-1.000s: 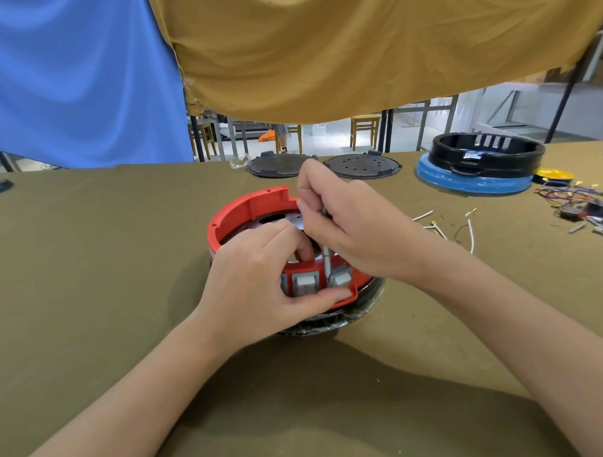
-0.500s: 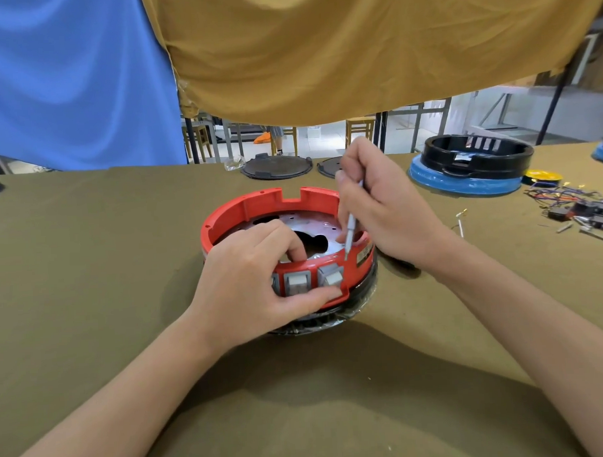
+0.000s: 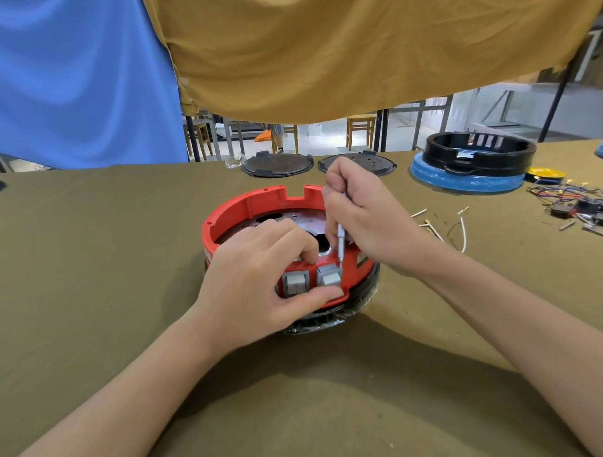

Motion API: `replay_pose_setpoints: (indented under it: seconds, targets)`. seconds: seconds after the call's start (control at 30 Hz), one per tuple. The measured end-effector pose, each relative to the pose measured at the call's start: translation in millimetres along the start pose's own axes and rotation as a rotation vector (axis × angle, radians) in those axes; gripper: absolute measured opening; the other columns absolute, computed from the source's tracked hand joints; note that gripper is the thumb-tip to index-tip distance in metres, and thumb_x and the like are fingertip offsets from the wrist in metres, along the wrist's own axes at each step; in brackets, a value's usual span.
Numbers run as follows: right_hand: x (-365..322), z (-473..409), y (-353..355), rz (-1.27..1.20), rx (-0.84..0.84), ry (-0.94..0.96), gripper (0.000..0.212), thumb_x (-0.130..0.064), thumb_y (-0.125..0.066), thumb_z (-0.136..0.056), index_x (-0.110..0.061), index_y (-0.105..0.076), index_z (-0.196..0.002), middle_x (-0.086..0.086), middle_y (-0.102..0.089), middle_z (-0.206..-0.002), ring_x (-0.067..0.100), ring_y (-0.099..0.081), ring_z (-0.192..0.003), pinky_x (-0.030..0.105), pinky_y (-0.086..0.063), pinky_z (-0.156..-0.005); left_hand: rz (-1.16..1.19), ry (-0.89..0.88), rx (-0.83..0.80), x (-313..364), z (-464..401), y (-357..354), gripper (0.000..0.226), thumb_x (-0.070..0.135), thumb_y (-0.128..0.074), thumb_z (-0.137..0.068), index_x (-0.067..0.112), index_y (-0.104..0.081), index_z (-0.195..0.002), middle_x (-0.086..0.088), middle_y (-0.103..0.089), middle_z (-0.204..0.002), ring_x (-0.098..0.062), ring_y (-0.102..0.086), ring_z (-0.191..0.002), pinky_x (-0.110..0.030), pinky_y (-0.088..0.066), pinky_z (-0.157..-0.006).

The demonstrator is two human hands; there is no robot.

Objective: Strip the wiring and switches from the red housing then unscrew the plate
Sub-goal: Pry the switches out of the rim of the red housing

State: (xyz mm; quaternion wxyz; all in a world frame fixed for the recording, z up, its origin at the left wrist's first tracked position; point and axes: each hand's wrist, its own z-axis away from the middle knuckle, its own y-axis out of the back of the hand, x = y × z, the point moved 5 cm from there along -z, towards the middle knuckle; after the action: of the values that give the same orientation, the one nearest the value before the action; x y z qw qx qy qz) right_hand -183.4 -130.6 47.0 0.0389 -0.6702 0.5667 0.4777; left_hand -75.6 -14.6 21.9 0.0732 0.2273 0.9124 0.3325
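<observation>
The round red housing (image 3: 257, 204) sits mid-table on a black base, with a metal plate (image 3: 282, 218) inside. Two grey switches (image 3: 295, 283) show in its near wall. My left hand (image 3: 257, 282) grips that near wall, thumb under the right-hand switch (image 3: 330, 279) and fingers hooked over the rim. My right hand (image 3: 365, 218) holds a thin grey screwdriver (image 3: 341, 237) upright, its tip down at the top edge of the right-hand switch.
Loose white wires (image 3: 445, 225) lie right of the housing. Further right is a pile of coloured wiring and black parts (image 3: 582, 204). At the back stand two dark round lids (image 3: 278, 165), a black ring on a blue base (image 3: 476, 158) and a yellow disc (image 3: 546, 174).
My right hand lifted the screwdriver up and to the right, then brought it back down to the right-hand switch. My left hand kept its grip on the near wall.
</observation>
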Motion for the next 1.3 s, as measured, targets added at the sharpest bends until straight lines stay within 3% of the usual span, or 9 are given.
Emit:
replay_pose_setpoints:
  seconds: [0.07,0.17,0.33,0.47,0.63,0.77,0.9,1.03,1.3]
  targets:
    - [0.4,-5.0,-2.5,-0.012,-0.077,-0.028,0.027,-0.002,-0.04,-0.099,-0.017,-0.03,-0.078,0.008,-0.039,-0.062,0.031,-0.048,-0.055,0.02,-0.035,-0.047,0.0,0.0,-0.004,-0.5,0.2,0.2,0.038,0.052,-0.071,-0.083,0.016,-0.062,-0.086,0.008,-0.062,-0.086,-0.011,-0.056,-0.076,-0.033,-0.049,-0.066]
    - [-0.4,-6.2,-2.1,0.01,-0.081,-0.027,0.028,-0.003,-0.04,-0.099,-0.018,-0.031,-0.077,0.006,-0.039,-0.062,0.041,-0.045,-0.059,0.024,-0.034,-0.048,0.004,0.004,-0.02,-0.8,0.4,0.0,0.039,0.054,-0.069,-0.084,0.016,-0.062,-0.087,0.008,-0.063,-0.087,-0.01,-0.058,-0.079,-0.032,-0.05,-0.068]
    - [-3.9,8.7,5.6,0.005,0.141,0.072,0.029,-0.009,-0.042,-0.1,-0.024,-0.031,-0.077,-0.003,-0.037,-0.061,0.045,-0.049,-0.059,0.048,-0.042,-0.051,0.044,-0.006,-0.027,-2.7,-0.3,-0.3,0.039,0.052,-0.069,-0.085,0.013,-0.063,-0.085,0.003,-0.064,-0.091,-0.018,-0.061,-0.085,-0.038,-0.052,-0.072]
    - [-1.3,8.9,4.1,-0.031,0.136,0.051,0.027,-0.008,-0.041,-0.101,-0.02,-0.032,-0.078,-0.002,-0.041,-0.059,0.038,-0.056,-0.055,0.029,-0.042,-0.046,0.063,-0.036,-0.023,-1.0,0.2,-1.5,0.035,0.048,-0.072,-0.086,0.014,-0.063,-0.081,0.003,-0.064,-0.093,-0.017,-0.061,-0.088,-0.037,-0.051,-0.075]
    - [3.7,-0.3,-0.3,-0.002,0.006,-0.057,0.027,-0.004,-0.04,-0.099,-0.017,-0.031,-0.077,0.012,-0.04,-0.066,0.046,-0.051,-0.062,0.04,-0.038,-0.051,0.114,-0.024,0.002,-0.4,1.2,-0.1,0.034,0.046,-0.075,-0.084,0.014,-0.063,-0.078,0.004,-0.064,-0.094,-0.013,-0.06,-0.09,-0.031,-0.05,-0.08]
    - [3.3,-5.1,-4.0,-0.017,-0.085,-0.084,0.024,-0.002,-0.04,-0.097,-0.016,-0.032,-0.08,0.013,-0.041,-0.069,0.034,-0.045,-0.059,0.031,-0.038,-0.05,0.115,-0.024,-0.001,1.6,0.9,0.9,0.033,0.045,-0.075,-0.084,0.014,-0.065,-0.079,0.004,-0.065,-0.093,-0.013,-0.061,-0.09,-0.031,-0.051,-0.08]
    - [1.8,1.7,2.0,-0.001,0.04,-0.037,0.026,-0.007,-0.042,-0.1,-0.018,-0.032,-0.078,0.012,-0.04,-0.065,0.049,-0.05,-0.065,0.047,-0.038,-0.051,0.135,-0.003,-0.074,3.3,-2.4,3.3,0.026,0.039,-0.073,-0.084,0.014,-0.064,-0.083,0.004,-0.064,-0.097,-0.015,-0.062,-0.092,-0.034,-0.052,-0.078]
    - [-6.7,10.5,14.1,0.032,0.184,0.042,0.022,-0.022,-0.049,-0.103,-0.022,-0.038,-0.084,0.018,-0.048,-0.064,0.042,-0.054,-0.063,0.054,-0.047,-0.058,0.095,0.049,-0.169,-6.6,-0.8,12.9,0.026,0.034,-0.06,-0.083,0.017,-0.059,-0.103,0.008,-0.06,-0.102,-0.011,-0.06,-0.092,-0.031,-0.052,-0.076]
    - [5.2,8.9,32.3,-0.071,0.362,-0.058,0.025,-0.041,-0.055,-0.098,-0.019,-0.047,-0.091,0.005,-0.046,-0.068,0.013,-0.04,-0.055,0.033,-0.035,-0.053,-0.143,0.133,-0.179,-7.3,-3.0,16.9,0.043,0.061,-0.045,-0.088,0.026,-0.07,-0.092,0.01,-0.071,-0.076,-0.016,-0.067,-0.067,-0.038,-0.051,-0.052]
